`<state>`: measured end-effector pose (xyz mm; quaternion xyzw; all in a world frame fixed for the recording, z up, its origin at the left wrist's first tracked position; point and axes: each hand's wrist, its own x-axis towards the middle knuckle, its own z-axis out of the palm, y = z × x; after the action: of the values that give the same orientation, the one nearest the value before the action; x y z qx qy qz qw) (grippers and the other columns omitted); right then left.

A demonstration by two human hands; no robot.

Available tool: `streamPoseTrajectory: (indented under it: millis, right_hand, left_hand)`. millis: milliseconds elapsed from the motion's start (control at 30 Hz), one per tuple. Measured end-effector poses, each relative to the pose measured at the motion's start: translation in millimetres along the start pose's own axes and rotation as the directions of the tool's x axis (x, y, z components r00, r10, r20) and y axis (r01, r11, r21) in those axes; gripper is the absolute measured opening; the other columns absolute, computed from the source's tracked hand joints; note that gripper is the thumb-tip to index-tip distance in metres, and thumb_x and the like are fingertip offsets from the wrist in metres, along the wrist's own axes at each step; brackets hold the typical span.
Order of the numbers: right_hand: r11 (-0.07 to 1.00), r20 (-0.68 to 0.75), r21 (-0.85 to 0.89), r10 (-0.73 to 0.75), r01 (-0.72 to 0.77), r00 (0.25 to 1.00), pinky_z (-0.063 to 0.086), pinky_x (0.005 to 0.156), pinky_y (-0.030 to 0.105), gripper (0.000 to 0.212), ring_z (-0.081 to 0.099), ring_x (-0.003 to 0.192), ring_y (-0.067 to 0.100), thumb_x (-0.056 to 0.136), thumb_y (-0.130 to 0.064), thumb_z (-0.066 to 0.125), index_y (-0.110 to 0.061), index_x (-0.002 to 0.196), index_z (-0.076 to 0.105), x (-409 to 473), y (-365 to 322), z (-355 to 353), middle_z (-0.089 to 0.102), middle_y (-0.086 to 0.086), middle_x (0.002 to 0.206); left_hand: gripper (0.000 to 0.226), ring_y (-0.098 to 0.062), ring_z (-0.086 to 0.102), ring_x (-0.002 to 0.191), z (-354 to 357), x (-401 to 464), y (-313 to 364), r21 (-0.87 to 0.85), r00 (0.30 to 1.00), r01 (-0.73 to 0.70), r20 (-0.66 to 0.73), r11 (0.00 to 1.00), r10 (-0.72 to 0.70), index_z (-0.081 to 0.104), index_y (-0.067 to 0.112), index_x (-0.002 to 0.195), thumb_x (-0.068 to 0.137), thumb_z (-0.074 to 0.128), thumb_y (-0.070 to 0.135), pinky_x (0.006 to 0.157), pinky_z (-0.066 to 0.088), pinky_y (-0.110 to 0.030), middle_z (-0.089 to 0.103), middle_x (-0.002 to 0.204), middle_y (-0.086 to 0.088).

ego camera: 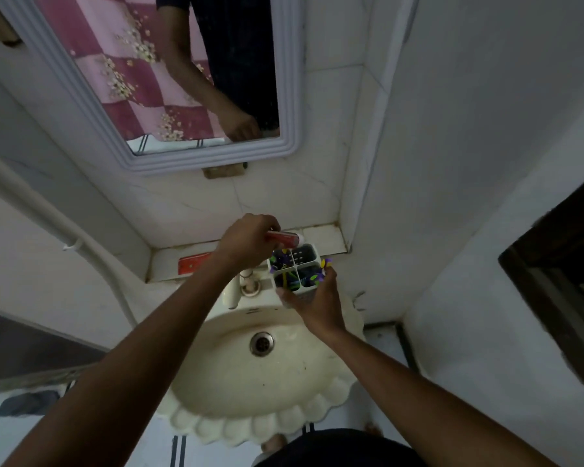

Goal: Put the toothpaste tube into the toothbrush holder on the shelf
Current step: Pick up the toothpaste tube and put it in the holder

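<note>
Two hands work together: left hand [246, 242] has its fingers closed around the toothpaste tube [285, 238], right hand [312, 298] grips the toothbrush holder [297, 269]. Better to tip the cap downward over the empty back compartment.

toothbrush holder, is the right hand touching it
Touching: the head view shows the right hand wrapped around the toothbrush holder's near side, fingers on its wall.

Both forearms are bare from elbow to wrist, with no watch, ring or band on the left hand [246, 241] or right hand [317, 298]. A dark garment [338, 448] covers the torso; its short sleeve shows in the mirror.
</note>
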<state>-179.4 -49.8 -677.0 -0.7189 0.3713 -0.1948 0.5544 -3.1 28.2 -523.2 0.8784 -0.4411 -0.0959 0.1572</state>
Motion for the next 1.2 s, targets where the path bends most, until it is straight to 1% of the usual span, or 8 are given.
streamPoseTrajectory:
  millis: [200, 333, 433, 567, 733, 933, 1067, 1200]
  right_hand:
    - [0.999, 0.004, -0.05, 0.015, -0.015, 1.0, 0.065, 0.103, 0.046, 0.13, 0.07, 0.13, 0.019, 0.061, -0.08, 0.097, -0.022, 0.161, 0.038, 4.0, 0.0, -0.6, 0.062, 0.0, 0.15]
    - [0.998, -0.003, -0.058, 0.033, -0.033, 0.999, 0.064, 0.104, 0.044, 0.126, 0.069, 0.132, 0.02, 0.065, -0.078, 0.097, -0.024, 0.162, 0.037, 2.1, -1.5, -1.8, 0.061, 0.0, 0.15]
    - [0.997, 0.016, -0.074, 0.029, -0.027, 0.999, 0.06, 0.11, 0.044, 0.13, 0.059, 0.144, 0.023, 0.075, -0.073, 0.095, -0.023, 0.171, 0.023, -1.0, -2.4, 0.4, 0.048, 0.003, 0.161]
    - [0.995, 0.023, -0.08, 0.065, -0.063, 0.998, 0.055, 0.118, 0.049, 0.143, 0.054, 0.151, 0.026, 0.069, -0.077, 0.095, -0.023, 0.173, 0.014, -4.0, -1.8, 7.6, 0.042, 0.003, 0.165]
    - [0.991, -0.01, -0.099, 0.085, -0.086, 0.996, 0.057, 0.117, 0.049, 0.153, 0.059, 0.145, 0.023, 0.053, -0.082, 0.098, -0.023, 0.169, 0.017, -1.5, -1.9, 13.7, 0.05, -0.001, 0.16]
    - [0.994, -0.033, -0.089, 0.059, -0.062, 0.998, 0.06, 0.112, 0.048, 0.138, 0.066, 0.136, 0.02, 0.054, -0.079, 0.102, -0.028, 0.16, 0.028, 0.3, -4.9, 22.6, 0.058, -0.005, 0.152]
    - [0.997, -0.045, -0.058, 0.052, -0.055, 0.998, 0.061, 0.112, 0.047, 0.137, 0.068, 0.134, 0.017, 0.055, -0.077, 0.104, -0.029, 0.16, 0.03, -1.1, -3.0, 27.5, 0.062, -0.008, 0.151]
    - [0.997, -0.06, -0.038, 0.06, -0.062, 0.996, 0.059, 0.112, 0.038, 0.133, 0.068, 0.132, 0.011, 0.057, -0.068, 0.108, -0.03, 0.16, 0.032, -2.8, -2.4, 31.7, 0.064, -0.012, 0.148]
  left_hand:
    - [0.025, -0.02, 0.075, 0.086, 8.5, 7.7, 4.1, -0.252, 0.987, -0.048, -0.163, 0.967, 0.006, 0.073, 0.014, 0.118, 0.094, 0.076, 0.012, 0.075, 0.062, -0.034, 0.075, 0.108, -0.001]
    - [0.013, -0.01, 0.076, 0.073, 7.7, 1.2, -3.0, -0.399, 0.972, -0.028, -0.226, 0.917, -0.069, 0.076, 0.013, 0.111, 0.098, 0.076, 0.017, 0.066, 0.061, -0.024, 0.077, 0.099, 0.004]
    - [0.01, -0.008, 0.077, 0.07, 8.1, -5.7, -18.9, -0.473, 0.966, 0.015, -0.221, 0.881, -0.135, 0.078, 0.013, 0.104, 0.099, 0.076, 0.022, 0.063, 0.06, -0.021, 0.079, 0.093, 0.003]
    - [0.013, -0.021, 0.08, 0.079, 10.6, -19.7, -48.9, -0.661, 0.938, 0.124, -0.166, 0.74, -0.305, 0.077, 0.008, 0.109, 0.103, 0.07, 0.018, 0.07, 0.064, -0.03, 0.08, 0.095, -0.008]
    - [0.02, -0.022, 0.077, 0.082, 23.6, -39.4, -93.3, -0.762, 0.884, 0.233, -0.093, 0.604, -0.458, 0.075, 0.001, 0.113, 0.105, 0.068, 0.017, 0.065, 0.06, -0.022, 0.08, 0.097, -0.015]
    - [0.01, -0.032, 0.077, 0.099, 49.6, -58.3, -137.8, -0.813, 0.823, 0.336, 0.008, 0.475, -0.568, 0.074, 0.016, 0.104, 0.106, 0.065, 0.022, 0.082, 0.064, -0.046, 0.079, 0.107, -0.014]
    - [0.016, -0.031, 0.077, 0.097, 70.9, -63.3, -169.4, -0.701, 0.839, 0.388, 0.0, 0.598, -0.544, 0.076, 0.028, 0.088, 0.101, 0.066, 0.028, 0.092, 0.062, -0.051, 0.081, 0.098, -0.008]
    - [0.025, -0.038, 0.072, 0.108, 83.2, -45.0, -194.4, -0.441, 0.886, 0.392, -0.055, 0.807, -0.46, 0.08, 0.008, 0.112, 0.106, 0.056, 0.016, 0.087, 0.049, -0.033, 0.078, 0.115, -0.017]
